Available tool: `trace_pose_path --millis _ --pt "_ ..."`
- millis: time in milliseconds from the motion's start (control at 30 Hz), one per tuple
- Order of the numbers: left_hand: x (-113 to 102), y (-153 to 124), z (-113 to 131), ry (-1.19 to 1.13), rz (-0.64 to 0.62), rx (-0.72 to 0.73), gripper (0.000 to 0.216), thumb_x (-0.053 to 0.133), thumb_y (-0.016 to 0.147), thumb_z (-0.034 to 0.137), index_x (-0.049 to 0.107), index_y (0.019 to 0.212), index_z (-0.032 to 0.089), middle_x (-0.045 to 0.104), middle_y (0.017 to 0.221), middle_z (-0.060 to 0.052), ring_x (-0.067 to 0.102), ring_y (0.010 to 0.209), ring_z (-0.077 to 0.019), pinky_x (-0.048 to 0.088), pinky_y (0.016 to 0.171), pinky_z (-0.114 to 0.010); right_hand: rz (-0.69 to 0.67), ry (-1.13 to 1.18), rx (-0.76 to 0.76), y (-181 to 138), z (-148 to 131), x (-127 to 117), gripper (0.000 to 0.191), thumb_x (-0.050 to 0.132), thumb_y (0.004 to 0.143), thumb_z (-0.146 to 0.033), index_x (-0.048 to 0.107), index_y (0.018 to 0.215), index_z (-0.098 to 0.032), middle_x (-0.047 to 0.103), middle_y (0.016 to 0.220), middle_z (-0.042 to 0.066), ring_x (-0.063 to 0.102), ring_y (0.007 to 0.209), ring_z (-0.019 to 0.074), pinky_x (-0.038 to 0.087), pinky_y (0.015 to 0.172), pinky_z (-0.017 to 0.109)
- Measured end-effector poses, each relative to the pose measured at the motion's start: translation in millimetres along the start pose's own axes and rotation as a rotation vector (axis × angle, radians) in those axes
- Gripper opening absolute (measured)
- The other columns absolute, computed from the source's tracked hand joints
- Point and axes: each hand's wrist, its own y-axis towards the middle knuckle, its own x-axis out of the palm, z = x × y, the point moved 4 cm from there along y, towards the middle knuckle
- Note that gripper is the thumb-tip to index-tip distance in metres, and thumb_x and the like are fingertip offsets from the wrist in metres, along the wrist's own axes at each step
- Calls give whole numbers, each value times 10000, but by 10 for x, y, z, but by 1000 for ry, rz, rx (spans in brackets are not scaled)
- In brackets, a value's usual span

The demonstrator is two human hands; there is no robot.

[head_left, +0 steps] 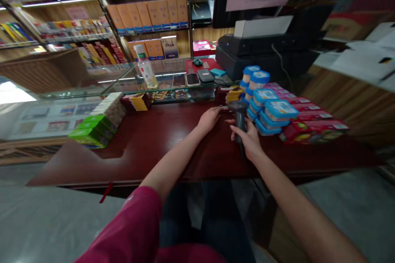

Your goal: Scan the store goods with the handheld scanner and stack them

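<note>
My right hand (249,139) is wrapped round the handle of a dark barcode scanner (238,113), whose head points away from me over the dark red counter (160,144). My left hand (210,118) lies just left of it, fingers stretched toward a stack of dark packets with yellow edges (228,93) at the counter's back; whether it touches them I cannot tell. Right of the scanner stand stacked blue-lidded tubs (271,113) and red flat boxes (311,125).
Green boxes (91,129) and a pale patterned stack (111,107) sit at the counter's left. Behind is a glass case (154,84) bearing a clear bottle (145,68), phones (193,79) and a printer (256,49). Shelves of orange boxes (148,12) line the back wall.
</note>
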Motion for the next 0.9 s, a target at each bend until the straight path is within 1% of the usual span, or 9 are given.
trace_pose_path --millis 133,233,333,433,567,633,733,800,900 --pt "247 329 153 71 -60 -60 473 643 922 48 631 1394 83 578 1499 -250 550 1427 -318 434 1193 -435 19 14 36 -163 -18 -268 526 896 662 -430 588 1048 -248 774 1061 21 567 464 76 483 453 250" --pt "290 416 153 156 -95 -116 367 555 973 56 673 1319 94 618 1428 -275 643 1315 -349 501 1109 -492 17 15 55 -238 3 -317 543 912 645 -427 594 1046 -247 778 1047 22 573 462 76 487 456 247" --pt "211 334 94 213 -93 -121 347 468 991 27 697 1246 79 665 1336 -283 688 1248 -328 521 1083 -467 11 14 52 -255 0 -274 555 920 640 -415 603 1063 -245 786 1041 25 571 469 80 488 462 250" --pt "-15 87 -53 234 -66 -100 348 482 990 34 689 1266 80 669 1339 -273 674 1276 -311 516 1098 -424 -20 38 51 -245 -17 -136 510 906 670 -394 610 1054 -235 789 1071 41 577 481 83 483 473 256" --pt "-588 -429 -424 194 84 -181 396 534 992 90 673 1355 165 722 1314 -191 731 1159 -280 519 1071 -372 -119 81 73 -210 12 211 453 892 689 -387 622 1015 -226 792 1087 62 581 504 92 482 482 263" --pt "-945 -723 -647 115 232 -277 361 560 1004 164 701 1335 203 762 1254 -145 746 1113 -272 515 1060 -361 -196 111 113 -176 69 462 428 885 690 -383 636 1000 -222 795 1093 70 585 511 96 492 489 269" --pt "-1428 -1154 -975 -86 482 -454 271 608 983 232 783 1188 198 796 1168 -112 749 1085 -271 530 1032 -359 -356 146 177 -107 174 942 382 869 697 -372 674 980 -203 795 1114 89 594 514 97 487 490 266" --pt "-1629 -1406 -1183 -310 581 -601 228 656 946 251 807 1096 169 812 1075 -105 764 999 -252 566 975 -369 -466 167 207 -64 232 1302 370 865 695 -361 694 979 -197 796 1122 96 602 523 97 482 495 259" --pt "-1741 -1682 -1406 -697 636 -740 252 712 912 287 791 1089 124 808 995 -108 757 837 -188 605 883 -366 -582 194 224 -30 292 1778 393 871 682 -345 714 1008 -194 801 1113 98 616 554 101 493 526 257"
